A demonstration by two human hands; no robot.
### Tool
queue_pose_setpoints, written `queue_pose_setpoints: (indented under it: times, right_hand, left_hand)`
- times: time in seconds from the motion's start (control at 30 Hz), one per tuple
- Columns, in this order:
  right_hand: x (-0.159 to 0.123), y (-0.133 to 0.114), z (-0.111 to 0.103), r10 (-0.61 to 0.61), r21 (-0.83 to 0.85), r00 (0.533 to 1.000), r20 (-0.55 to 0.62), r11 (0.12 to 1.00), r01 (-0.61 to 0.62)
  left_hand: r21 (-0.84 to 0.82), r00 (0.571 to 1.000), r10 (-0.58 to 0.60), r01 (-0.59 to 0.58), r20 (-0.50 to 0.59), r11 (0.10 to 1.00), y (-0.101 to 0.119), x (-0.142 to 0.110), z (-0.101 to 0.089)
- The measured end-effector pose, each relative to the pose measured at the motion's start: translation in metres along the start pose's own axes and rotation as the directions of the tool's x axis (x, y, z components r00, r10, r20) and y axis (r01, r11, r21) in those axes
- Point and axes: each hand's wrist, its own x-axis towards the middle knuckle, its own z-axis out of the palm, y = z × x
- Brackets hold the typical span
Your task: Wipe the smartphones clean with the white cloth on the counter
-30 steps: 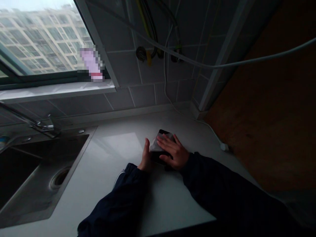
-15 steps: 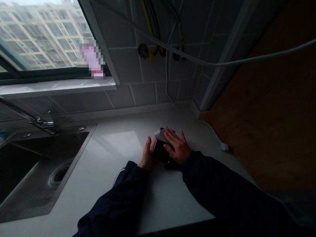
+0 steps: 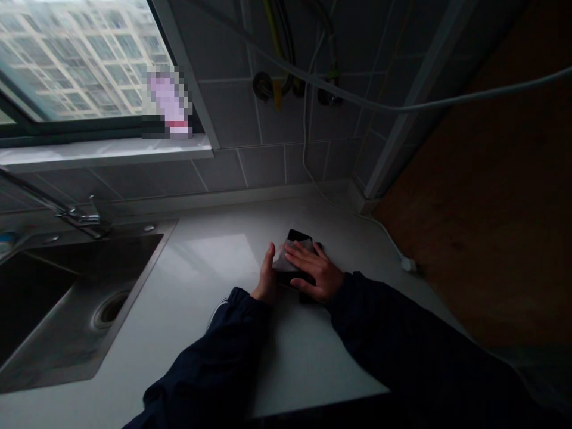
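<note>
So, here's my view from the head camera, and it's pretty dim in here. My left hand (image 3: 267, 277) has hold of the flat, black, phone-like slab (image 3: 292, 278) along its left side, thumb sticking up by the edge. Most of those fingers are out of sight, so I honestly can't tell how firm that grip is. My right hand (image 3: 319, 274) is laid over the top, fingers reaching out nearly straight, close together for the most part, and pressing on a thin, pale grey cloth or tissue (image 3: 280, 261). That grip isn't curled around anything. The cloth covers the middle of the slab, with black showing at the far end and the near end.

All of this is going on over the white, smooth tabletop (image 3: 214, 333). A second dark object (image 3: 308, 299) pokes out under my right hand, mostly hidden, so no clue what it is.

Off to the left there's a stainless steel sink (image 3: 49, 339) with a shiny chrome faucet (image 3: 80, 219) behind it. On the far side, a thin white cable (image 3: 379, 225) runs down the grey tiled wall (image 3: 263, 168) and across the tabletop to a white plug (image 3: 407, 264), near the brown wooden panel (image 3: 491, 208) over on the right.
</note>
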Motion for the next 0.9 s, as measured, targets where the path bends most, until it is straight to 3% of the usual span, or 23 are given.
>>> queue_pose_setpoints:
  times: [0.27, 0.43, 0.5, 0.6, 0.77, 0.9]
  right_hand:
    - [0.002, 0.003, -0.002, 0.048, -0.026, 0.999, 0.001, 0.998, -0.048]
    - [0.004, 0.017, -0.002, 0.249, -0.033, 0.961, -0.124, 0.966, -0.255]
    - [0.004, 0.018, 0.0, 0.266, -0.035, 0.956, -0.125, 0.962, -0.272]
    - [0.001, 0.009, 0.005, 0.179, -0.069, 0.979, -0.1, 0.98, -0.186]
    - [-0.005, -0.012, 0.012, -0.094, -0.019, 0.996, -0.009, 0.995, 0.093]
    - [-0.005, -0.015, 0.012, -0.119, -0.03, 0.993, 0.016, 0.992, 0.119]
  left_hand:
    - [-0.031, 0.997, -0.071, 0.07, -0.019, 0.997, 0.002, -0.002, 0.001]
    - [0.027, 0.992, -0.116, 0.115, 0.045, 0.993, 0.004, -0.007, 0.005]
    - [0.039, 0.993, -0.11, 0.108, 0.04, 0.993, 0.004, -0.008, 0.006]
    - [0.007, 0.995, -0.103, 0.103, -0.002, 0.995, 0.003, -0.007, 0.006]
    - [-0.079, 0.988, -0.096, 0.087, -0.121, 0.993, 0.002, -0.005, 0.008]
    - [-0.088, 0.989, -0.035, 0.023, -0.141, 0.996, 0.002, -0.005, 0.012]
